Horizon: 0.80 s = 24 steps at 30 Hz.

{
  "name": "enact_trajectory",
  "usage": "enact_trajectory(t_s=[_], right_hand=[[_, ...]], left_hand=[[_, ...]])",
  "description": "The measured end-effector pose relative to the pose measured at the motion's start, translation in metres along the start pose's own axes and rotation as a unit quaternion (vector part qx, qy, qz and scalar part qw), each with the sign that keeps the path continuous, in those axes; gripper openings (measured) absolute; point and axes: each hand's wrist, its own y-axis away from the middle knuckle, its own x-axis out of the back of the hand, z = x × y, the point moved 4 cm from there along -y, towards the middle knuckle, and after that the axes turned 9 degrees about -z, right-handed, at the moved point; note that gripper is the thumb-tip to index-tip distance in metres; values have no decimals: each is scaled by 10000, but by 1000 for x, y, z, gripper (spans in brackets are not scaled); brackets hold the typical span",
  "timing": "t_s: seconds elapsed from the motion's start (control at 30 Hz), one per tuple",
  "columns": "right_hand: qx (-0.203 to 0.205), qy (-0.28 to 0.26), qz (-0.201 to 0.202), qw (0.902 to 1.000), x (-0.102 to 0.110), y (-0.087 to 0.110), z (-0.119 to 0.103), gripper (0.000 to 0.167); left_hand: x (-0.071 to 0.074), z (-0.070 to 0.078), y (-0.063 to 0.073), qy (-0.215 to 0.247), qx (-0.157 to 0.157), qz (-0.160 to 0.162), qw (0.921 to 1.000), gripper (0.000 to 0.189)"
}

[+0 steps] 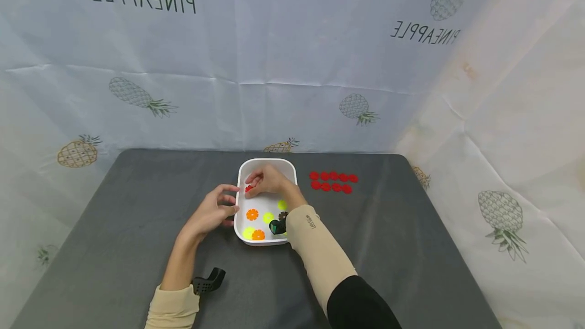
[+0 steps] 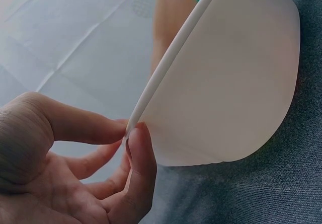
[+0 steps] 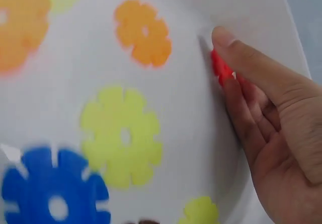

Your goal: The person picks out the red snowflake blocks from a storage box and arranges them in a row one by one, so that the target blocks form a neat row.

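Note:
A white tray stands upright on the table, its wall filling much of the left wrist view. My left hand pinches the tray's left rim between thumb and finger. Inside the tray, near its far left side, my right hand holds a red notched disc between thumb and fingers. Around it on the tray floor lie orange discs, yellow discs and a blue disc. My right forearm hides part of the tray's near right corner.
To the right of the tray, red discs lie in two rows on the dark grey table. Behind the table hangs a pale cloth printed with pineapples. A black wrist mount sticks out from my left wrist.

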Motion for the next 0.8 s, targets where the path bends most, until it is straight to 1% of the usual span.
enact_trajectory(t_s=[0.17,0.27,0.57,0.8], right_hand=[[-131,33,298,9995,-2,2,-1,38],[-216,72,392,9990,-2,2,1,40],[-322,-140,402,9986,-4,7,3,43],[-462,-237,404,9978,-2,10,3,37]], left_hand=[[1,0,0,48,6,2,10000,59],[1,0,0,36,14,-12,10000,59],[0,2,2,14,21,-11,10000,59],[-1,5,3,22,-11,7,10000,59]])
